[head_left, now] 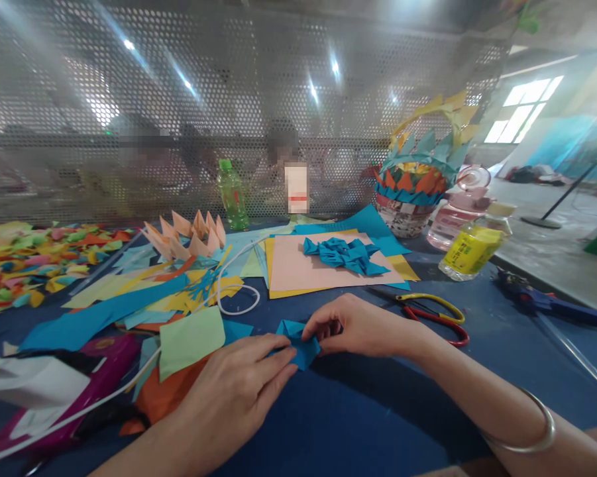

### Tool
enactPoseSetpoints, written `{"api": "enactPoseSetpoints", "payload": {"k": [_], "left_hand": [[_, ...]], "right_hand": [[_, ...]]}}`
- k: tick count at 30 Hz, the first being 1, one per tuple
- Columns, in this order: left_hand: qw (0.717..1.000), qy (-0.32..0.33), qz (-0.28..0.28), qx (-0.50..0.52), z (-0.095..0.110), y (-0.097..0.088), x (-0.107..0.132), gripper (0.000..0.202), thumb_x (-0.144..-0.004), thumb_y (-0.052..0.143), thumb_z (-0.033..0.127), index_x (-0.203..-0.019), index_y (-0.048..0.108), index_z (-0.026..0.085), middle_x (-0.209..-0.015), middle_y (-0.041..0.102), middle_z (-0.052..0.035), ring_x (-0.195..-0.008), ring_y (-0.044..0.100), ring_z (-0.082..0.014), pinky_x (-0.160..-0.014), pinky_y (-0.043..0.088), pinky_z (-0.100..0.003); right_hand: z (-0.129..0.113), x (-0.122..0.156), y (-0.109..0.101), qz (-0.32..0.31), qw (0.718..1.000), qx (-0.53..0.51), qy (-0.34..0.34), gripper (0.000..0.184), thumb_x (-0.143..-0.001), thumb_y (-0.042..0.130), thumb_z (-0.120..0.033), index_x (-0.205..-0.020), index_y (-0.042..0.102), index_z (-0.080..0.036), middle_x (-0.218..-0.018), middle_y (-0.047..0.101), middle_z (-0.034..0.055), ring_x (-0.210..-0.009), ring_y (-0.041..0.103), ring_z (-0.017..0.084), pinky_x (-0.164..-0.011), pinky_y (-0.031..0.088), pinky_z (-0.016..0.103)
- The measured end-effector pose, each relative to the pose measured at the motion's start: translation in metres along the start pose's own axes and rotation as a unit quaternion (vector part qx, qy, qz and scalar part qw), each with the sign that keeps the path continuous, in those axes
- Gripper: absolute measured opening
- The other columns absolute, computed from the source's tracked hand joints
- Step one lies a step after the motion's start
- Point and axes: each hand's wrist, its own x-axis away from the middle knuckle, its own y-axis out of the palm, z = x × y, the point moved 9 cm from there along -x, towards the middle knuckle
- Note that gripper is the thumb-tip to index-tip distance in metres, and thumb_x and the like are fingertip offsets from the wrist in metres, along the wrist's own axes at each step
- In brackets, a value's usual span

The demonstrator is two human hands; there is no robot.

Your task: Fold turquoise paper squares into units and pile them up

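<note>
A small piece of blue folding paper [305, 354], partly folded with creased flaps, lies on the dark blue tabletop between my hands. My right hand [350, 324] pinches its upper right edge between thumb and curled fingers. From the other side, my left hand [248, 371] holds the paper's left part under its fingertips; the left thumb is hidden. Beyond my hands, several folded blue paper pieces [348, 255] rest in a pile on a pale pink sheet [298, 271]. Scissors [442, 311] with yellow and red handles lie beyond my right forearm.
Left are loose coloured papers [191, 338], a purple device [114, 364] with a white cord, a peach paper crown-like ring [189, 238] and many small folded pieces [34, 265]. A green bottle [232, 199], paper basket [412, 185], yellow-labelled bottle [477, 245] and blue-handled tool [551, 301] stand or lie around.
</note>
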Motion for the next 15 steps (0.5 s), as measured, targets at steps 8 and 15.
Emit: {"api": "enactPoseSetpoints", "payload": {"k": [8,15], "left_hand": [[0.999,0.033,0.027,0.007,0.011,-0.01,-0.001,0.033,-0.099,0.041,0.029,-0.095,0.074,0.021,-0.097,0.076,-0.0047,-0.086,0.072,-0.02,-0.078,0.058,-0.032],[0.997,0.065,0.03,-0.026,0.021,-0.014,-0.005,0.035,-0.098,0.04,0.023,-0.091,0.073,0.019,-0.092,0.076,-0.0046,-0.08,0.072,-0.0206,-0.073,0.059,-0.034]], "right_hand": [[-0.01,0.001,-0.002,0.018,0.991,0.107,-0.073,0.007,-0.074,0.078,-0.025,-0.079,0.076,-0.021,-0.088,0.061,-0.0005,-0.084,0.059,0.013,-0.078,0.042,0.023],[-0.02,0.001,0.001,-0.008,0.993,0.075,-0.094,0.013,-0.074,0.078,-0.019,-0.084,0.071,-0.02,-0.104,0.066,0.0011,-0.098,0.06,0.016,-0.09,0.042,0.026]]}}
